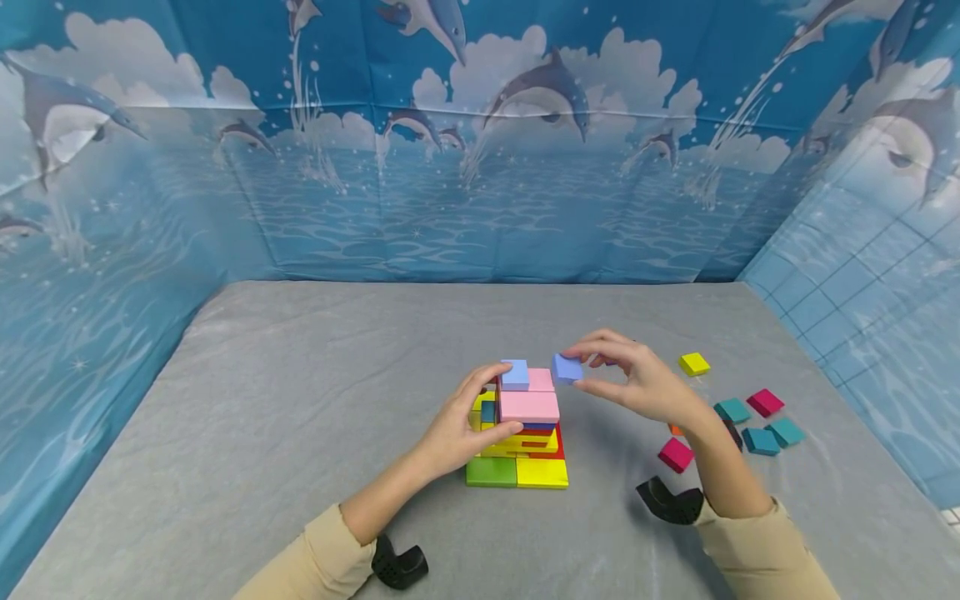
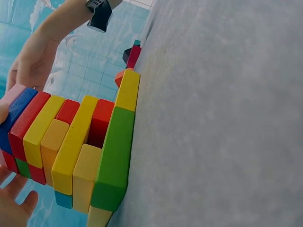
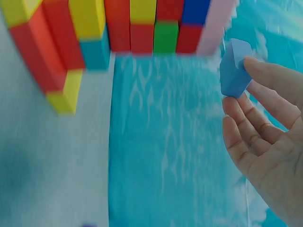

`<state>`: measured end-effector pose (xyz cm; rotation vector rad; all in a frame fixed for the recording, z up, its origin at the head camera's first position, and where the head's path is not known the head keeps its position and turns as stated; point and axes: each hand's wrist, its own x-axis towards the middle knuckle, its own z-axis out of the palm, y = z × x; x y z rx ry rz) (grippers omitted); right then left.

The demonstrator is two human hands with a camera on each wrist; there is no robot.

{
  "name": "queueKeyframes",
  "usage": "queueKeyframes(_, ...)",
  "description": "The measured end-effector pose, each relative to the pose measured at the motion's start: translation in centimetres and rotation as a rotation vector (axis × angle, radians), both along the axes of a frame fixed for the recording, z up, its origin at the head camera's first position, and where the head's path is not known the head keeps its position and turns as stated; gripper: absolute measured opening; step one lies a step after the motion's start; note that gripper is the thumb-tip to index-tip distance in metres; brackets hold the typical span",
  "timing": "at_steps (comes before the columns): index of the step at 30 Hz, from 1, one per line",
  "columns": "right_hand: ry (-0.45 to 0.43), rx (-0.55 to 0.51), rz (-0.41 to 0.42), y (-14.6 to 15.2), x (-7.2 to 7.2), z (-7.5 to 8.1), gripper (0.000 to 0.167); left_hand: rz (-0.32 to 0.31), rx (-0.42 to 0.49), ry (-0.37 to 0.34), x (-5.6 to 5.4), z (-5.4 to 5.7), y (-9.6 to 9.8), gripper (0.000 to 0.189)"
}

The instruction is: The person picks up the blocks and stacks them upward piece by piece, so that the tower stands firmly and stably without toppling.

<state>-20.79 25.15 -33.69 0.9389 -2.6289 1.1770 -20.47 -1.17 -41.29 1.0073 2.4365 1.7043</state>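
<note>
A tower of coloured blocks [image 1: 528,406] stands on a base of green and yellow blocks, with pink ones near its top. On its upper left lies a light blue block [image 1: 514,376]. My left hand [image 1: 457,429] curls round the tower's left side, thumb across the front by the pink block and fingers up at the light blue one. In the left wrist view its fingers [image 2: 14,203] show below the tower. My right hand [image 1: 633,379] pinches a second light blue block [image 3: 235,68] between thumb and fingers, just right of the tower's top and apart from it.
Loose blocks lie on the grey cloth [image 1: 300,400] to the right: a yellow one [image 1: 694,364], teal ones [image 1: 762,442] and crimson ones [image 1: 677,455], some partly behind my right forearm. A dolphin-print curtain [image 1: 480,208] encloses the back and sides.
</note>
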Motion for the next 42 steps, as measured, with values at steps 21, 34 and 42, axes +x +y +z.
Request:
queueKeyframes(21,-0.065,-0.053,0.046,-2.7,-0.2,-0.7,0.038,-0.020,0.020,-0.011,0.0,0.1,0.1,0.067)
queueKeyframes(34,-0.055,-0.058,-0.132,2.8,-1.7,-1.4,0.043,-0.015,0.028,0.020,-0.1,-0.1,0.0,0.067)
queueKeyframes(42,-0.153,0.126,-0.482,12.0,-2.3,-5.4,0.044,-0.023,0.033,0.005,-0.1,0.2,-0.1,0.066)
